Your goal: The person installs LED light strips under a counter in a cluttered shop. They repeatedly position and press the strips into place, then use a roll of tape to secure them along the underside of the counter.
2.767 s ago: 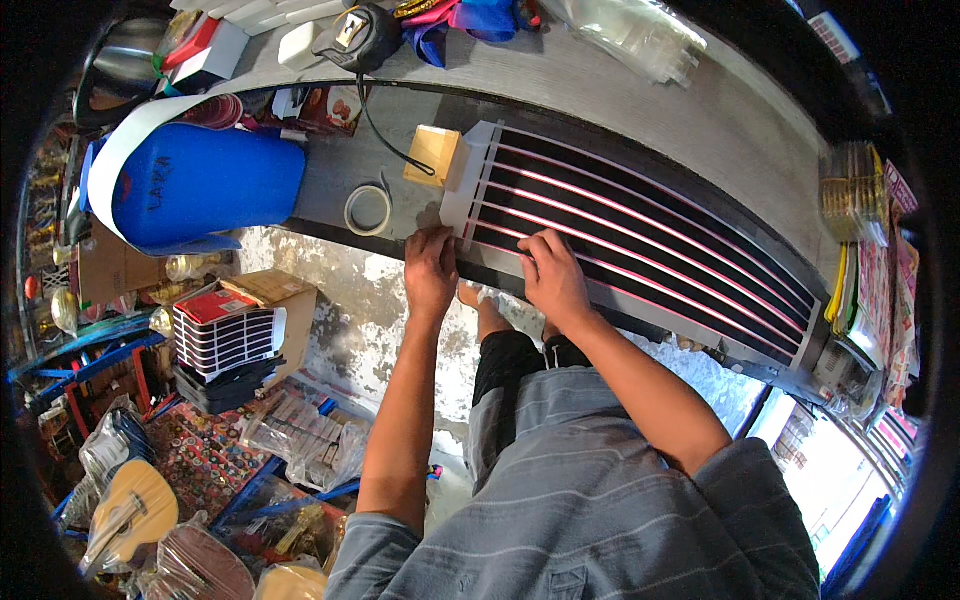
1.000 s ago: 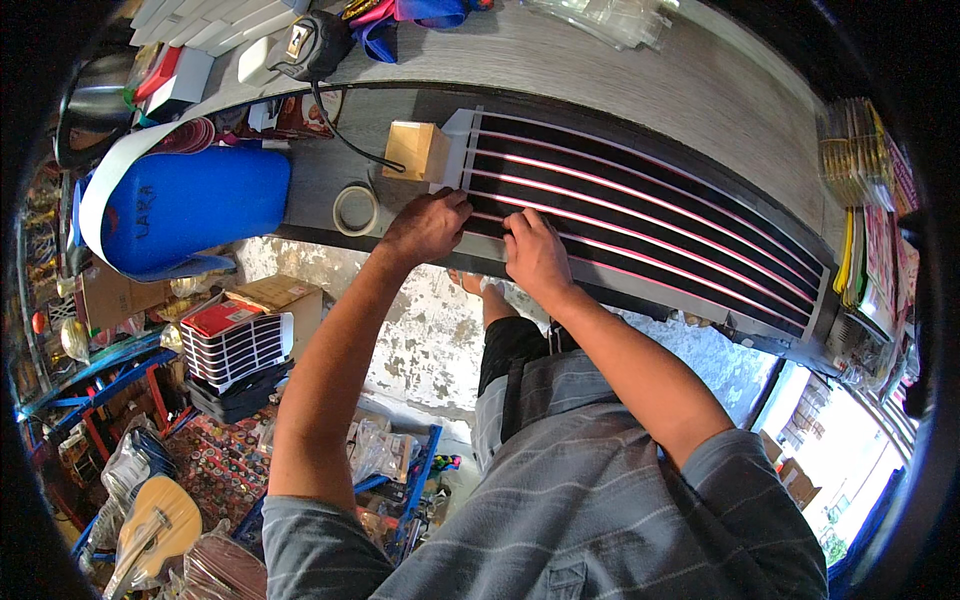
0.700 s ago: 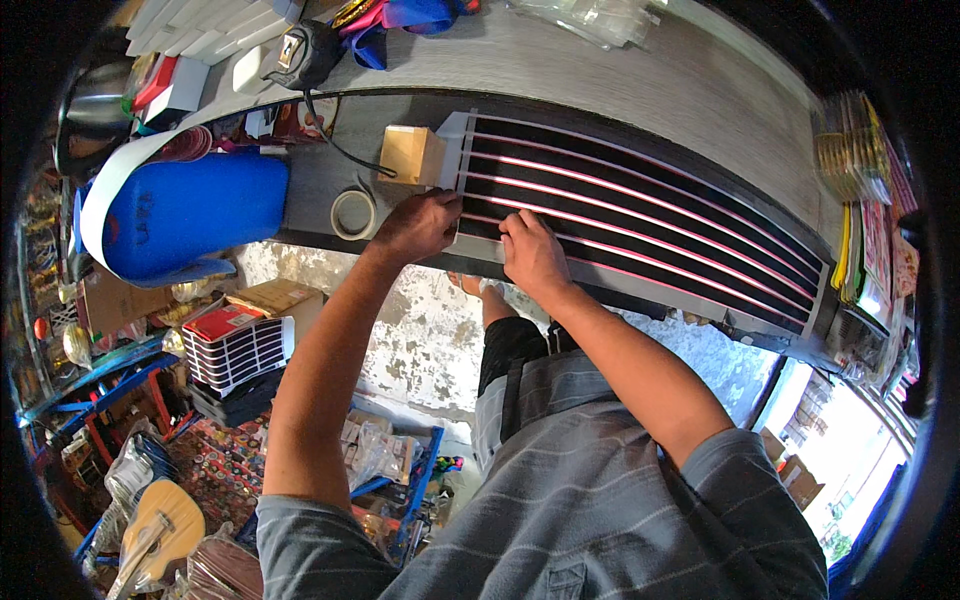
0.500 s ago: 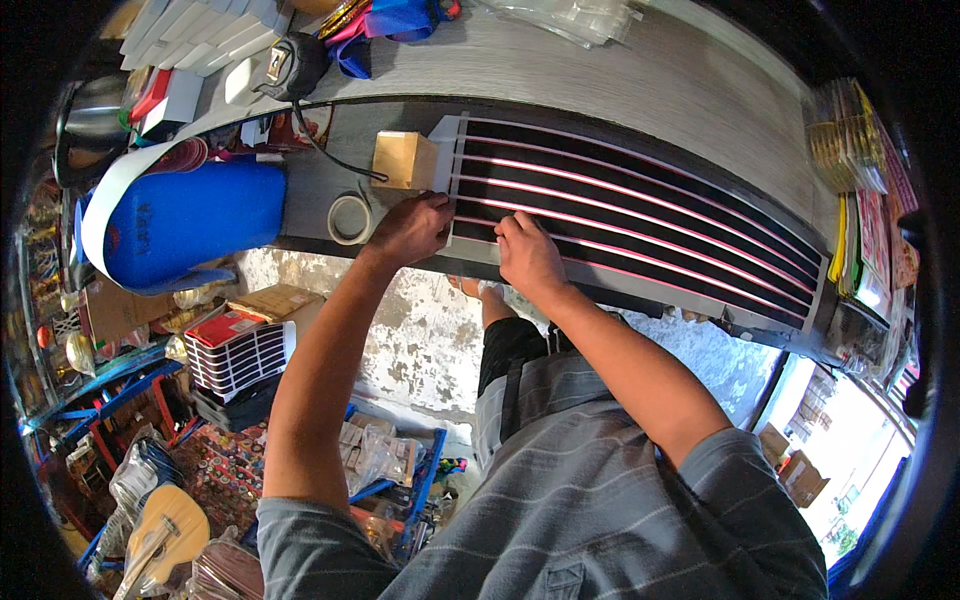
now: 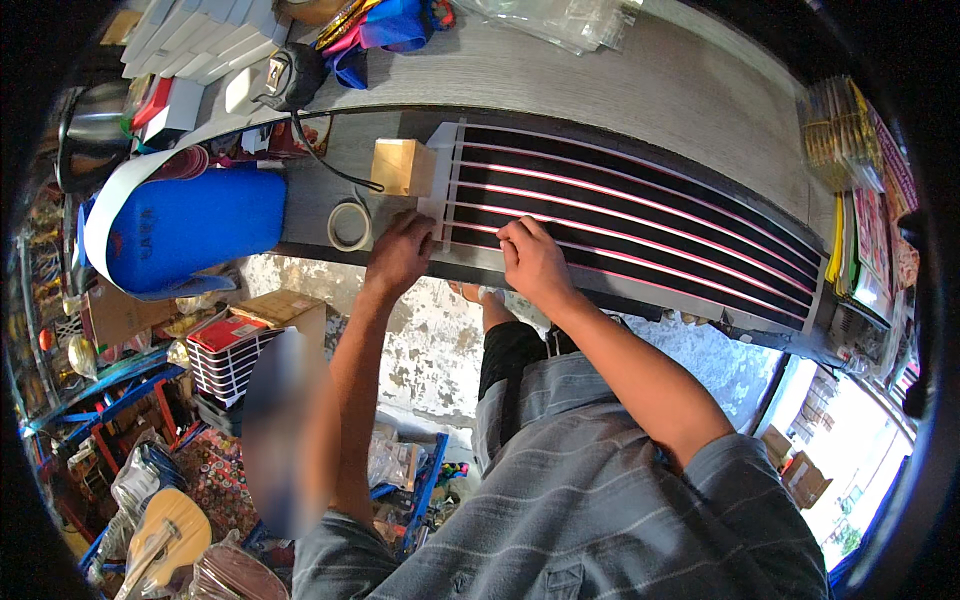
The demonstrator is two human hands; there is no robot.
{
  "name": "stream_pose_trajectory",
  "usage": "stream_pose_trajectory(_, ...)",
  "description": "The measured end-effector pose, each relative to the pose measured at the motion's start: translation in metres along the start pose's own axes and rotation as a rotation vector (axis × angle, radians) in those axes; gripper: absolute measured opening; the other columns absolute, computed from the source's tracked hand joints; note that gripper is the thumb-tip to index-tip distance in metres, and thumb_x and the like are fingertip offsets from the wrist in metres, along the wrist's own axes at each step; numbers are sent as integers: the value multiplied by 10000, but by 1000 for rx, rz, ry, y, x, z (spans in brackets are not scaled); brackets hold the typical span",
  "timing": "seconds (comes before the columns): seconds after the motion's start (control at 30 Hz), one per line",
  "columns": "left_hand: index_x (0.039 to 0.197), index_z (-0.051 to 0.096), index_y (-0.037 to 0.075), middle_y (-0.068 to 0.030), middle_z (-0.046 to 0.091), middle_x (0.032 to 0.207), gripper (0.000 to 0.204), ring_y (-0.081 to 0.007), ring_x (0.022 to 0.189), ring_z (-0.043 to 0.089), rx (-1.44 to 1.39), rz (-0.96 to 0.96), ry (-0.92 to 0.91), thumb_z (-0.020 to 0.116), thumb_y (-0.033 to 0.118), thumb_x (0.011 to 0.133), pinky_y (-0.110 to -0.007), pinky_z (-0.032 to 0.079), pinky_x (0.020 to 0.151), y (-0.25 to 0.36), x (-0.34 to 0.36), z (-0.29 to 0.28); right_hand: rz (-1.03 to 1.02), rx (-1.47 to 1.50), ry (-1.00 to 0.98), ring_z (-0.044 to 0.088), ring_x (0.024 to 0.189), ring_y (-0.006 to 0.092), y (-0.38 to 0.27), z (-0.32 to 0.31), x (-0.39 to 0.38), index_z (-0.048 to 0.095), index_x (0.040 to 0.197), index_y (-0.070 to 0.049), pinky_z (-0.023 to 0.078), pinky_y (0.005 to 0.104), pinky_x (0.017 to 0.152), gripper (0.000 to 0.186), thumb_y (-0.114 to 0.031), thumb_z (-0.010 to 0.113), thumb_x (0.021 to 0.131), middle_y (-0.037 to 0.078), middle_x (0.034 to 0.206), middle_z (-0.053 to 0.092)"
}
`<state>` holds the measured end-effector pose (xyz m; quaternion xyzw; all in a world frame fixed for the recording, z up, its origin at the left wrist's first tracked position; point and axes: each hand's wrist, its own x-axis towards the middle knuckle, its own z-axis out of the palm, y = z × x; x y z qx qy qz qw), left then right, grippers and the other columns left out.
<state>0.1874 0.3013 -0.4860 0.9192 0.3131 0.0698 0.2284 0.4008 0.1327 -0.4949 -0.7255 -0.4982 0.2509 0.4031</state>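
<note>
Several long black strips, edged in white and pink [image 5: 640, 208], run side by side along a grey counter shelf. A pale band [image 5: 449, 185] crosses their left ends. My left hand [image 5: 400, 252] rests at that end with its fingers bent together; what they pinch, if anything, is hidden. To its right, my right hand [image 5: 535, 258] is closed over the nearest strips, fingertips and thumb together. I cannot make out what lies between them. A roll of tape [image 5: 349, 224] sits just left of my left hand, and a wooden block [image 5: 403, 167] stands behind it.
Left of the tape lies a blue container with a white rim [image 5: 200, 225]. A black corded device [image 5: 293, 78] and stacked white boxes [image 5: 205, 40] occupy the back left. Packets [image 5: 850, 140] stand at the right end. A blurred figure [image 5: 285, 430] is beside my left arm.
My left hand has shifted slightly left and toward me, off the strips' end. My right hand has barely moved. A blurred figure has appeared at lower left.
</note>
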Motion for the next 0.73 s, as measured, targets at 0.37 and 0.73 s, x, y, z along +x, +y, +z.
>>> stream_pose_trajectory(0.37,1222,746,14,-198,721,1173,297,-430,1163,647,-125,-213,314,704,46,930,-517,541,1023,26,-9,34,-82,-103,55,668,1069,447,-11,15,27,686,1126,-12,570,511,928,175,-43,711,956,184,1106,640)
stream_pose_trajectory(0.73,1145,780,44,-191,720,1149,275,-400,1060,681,-371,-516,467,798,159,896,-528,523,992,26,7,64,-29,-229,-29,668,1113,428,-14,51,57,687,1134,-33,564,518,948,196,-74,731,947,194,1139,622)
